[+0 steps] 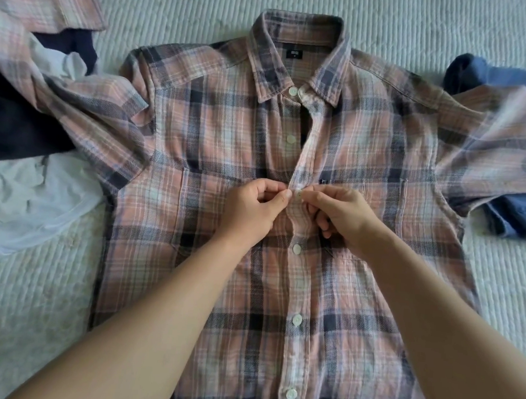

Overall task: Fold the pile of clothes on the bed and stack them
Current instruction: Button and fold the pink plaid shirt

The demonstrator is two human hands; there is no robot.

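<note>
- A plaid shirt (223, 128) is lying face up on the bed (454, 22), collar away from the person, sleeves spreading to both sides.
- The left hand (251, 211) and right hand (338, 217) are meeting at the placket mid-chest — fingers curling, each pinching the fabric around a button (298, 196).
- White clothes (34, 202) and a dark garment (14, 126) are lying at the left; blue jeans (515, 217) are lying at the right, partly under a sleeve.
</note>
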